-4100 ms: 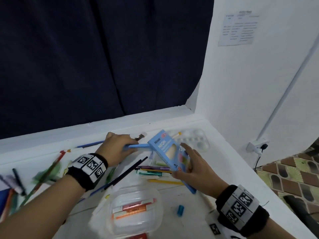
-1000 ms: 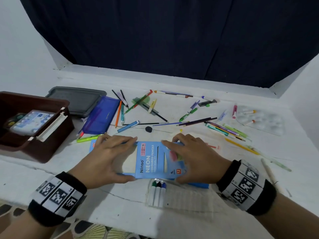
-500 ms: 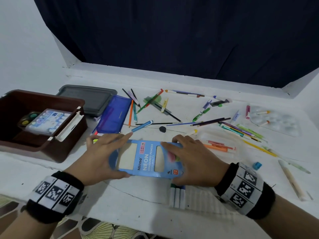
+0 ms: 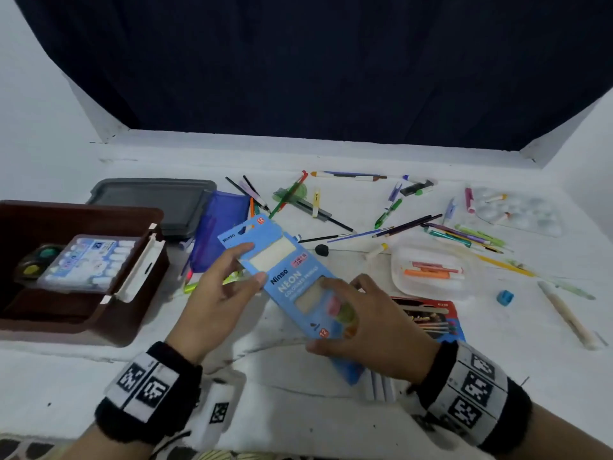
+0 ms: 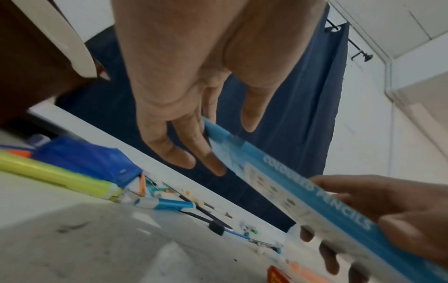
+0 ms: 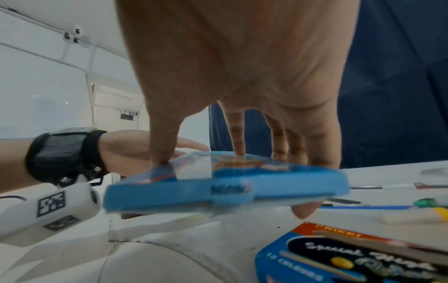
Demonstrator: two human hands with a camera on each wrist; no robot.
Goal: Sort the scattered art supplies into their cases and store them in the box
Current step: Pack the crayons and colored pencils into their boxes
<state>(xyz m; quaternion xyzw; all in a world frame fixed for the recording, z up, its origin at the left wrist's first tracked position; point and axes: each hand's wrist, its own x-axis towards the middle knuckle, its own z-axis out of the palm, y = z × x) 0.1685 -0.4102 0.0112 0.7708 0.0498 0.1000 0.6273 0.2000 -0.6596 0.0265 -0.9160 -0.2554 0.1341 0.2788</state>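
Holding the blue pencil case [image 4: 292, 280] tilted above the white table [image 4: 298, 410], I am gripping its near end in my right hand [image 4: 374, 323], thumb under and fingers on top, while my left hand [image 4: 215, 293] is steadying its far end with loosely spread fingers along the edge. Just beside my right hand a red-and-blue pencil box [image 4: 431, 318] is lying flat, loose pencils and pens [image 4: 447, 232] are lying scattered beyond, and the brown storage box [image 4: 83, 313] is sitting at the left with a paint set [image 4: 88, 260] inside.
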